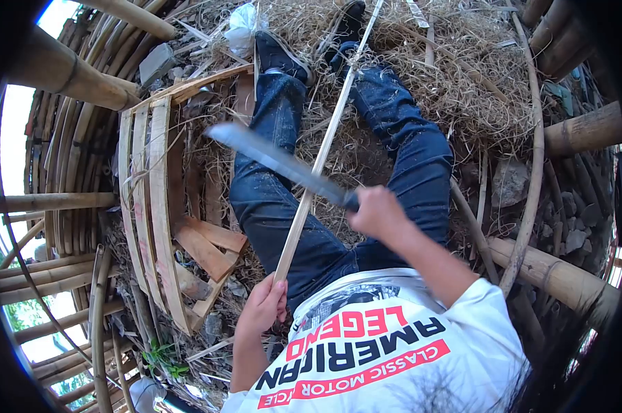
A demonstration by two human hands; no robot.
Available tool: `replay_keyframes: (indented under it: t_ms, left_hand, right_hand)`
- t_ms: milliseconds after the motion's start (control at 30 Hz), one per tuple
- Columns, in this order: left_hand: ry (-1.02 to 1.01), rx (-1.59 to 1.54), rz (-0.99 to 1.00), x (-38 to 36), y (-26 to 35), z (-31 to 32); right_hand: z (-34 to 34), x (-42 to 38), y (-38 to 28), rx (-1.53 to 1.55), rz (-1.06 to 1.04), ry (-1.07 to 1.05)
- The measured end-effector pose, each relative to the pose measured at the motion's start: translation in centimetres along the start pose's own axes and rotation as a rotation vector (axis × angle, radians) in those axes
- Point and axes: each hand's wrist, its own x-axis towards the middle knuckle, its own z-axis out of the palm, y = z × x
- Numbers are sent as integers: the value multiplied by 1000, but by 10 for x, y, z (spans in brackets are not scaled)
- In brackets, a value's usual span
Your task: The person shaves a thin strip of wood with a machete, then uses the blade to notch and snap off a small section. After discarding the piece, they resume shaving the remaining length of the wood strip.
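My left hand is closed around the near end of a long, pale bamboo strip, close to my shirt. The strip runs up between my legs, away from me, past my shoes. In my right hand is the dark handle of a machete. Its long blade points to the upper left, crosses the strip about midway and is slightly blurred. My legs in dark jeans lie stretched out on either side of the strip, with small shavings on the cloth.
A wooden slatted crate lies on the left, with broken boards inside. Curly shavings cover the ground ahead and to the right. Bamboo poles surround me on both sides. Stones lie on the right, and a white plastic bag is beside my shoe.
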Motion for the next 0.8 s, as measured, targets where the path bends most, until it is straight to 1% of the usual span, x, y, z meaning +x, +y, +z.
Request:
replay_keyframes:
  t_ms: [67, 133, 200, 267, 333, 400, 433, 500, 533, 600, 633, 667, 733, 800]
  left_hand:
    - [21, 13, 10, 5, -3, 0]
    - [44, -24, 3, 4, -9, 1]
    - [38, 2, 8, 1, -12, -3]
    - [40, 20, 19, -2, -19, -5]
    - [107, 161, 101, 3, -28, -4]
    - [131, 151, 120, 4, -31, 0]
    - [148, 229, 99, 4, -29, 4]
    - [189, 402, 45, 7, -31, 7]
    - [192, 395, 48, 7, -31, 12]
    - [261, 569, 307, 8, -29, 27]
    - [240, 567, 255, 5, -20, 34]
    - [240, 563, 257, 4, -14, 39]
    - [248, 693, 262, 6, -7, 46]
    - [229, 672, 264, 10, -4, 46]
  right_hand:
    - [20, -29, -19, 120, -84, -116]
    - [22, -47, -32, 210, -170, -242]
    - [17, -47, -32, 189, -209, -282]
    - [14, -37, -23, 246, -269, -233]
    - [2, -29, -15, 332, -307, -223]
    - [-15, -28, -14, 288, -244, -184]
    - [-20, -27, -11, 277, -249, -187]
    - [-28, -26, -5, 249, -202, -63]
    - [-29, -25, -1, 244, -207, -66]
    - [-27, -24, 5, 307, -91, 14]
    - [-29, -25, 2, 350, -47, -5]
    - [-26, -28, 0, 347, -49, -5]
    - [-12, -40, -3, 314, -61, 135]
    - [-6, -51, -5, 250, -103, 150]
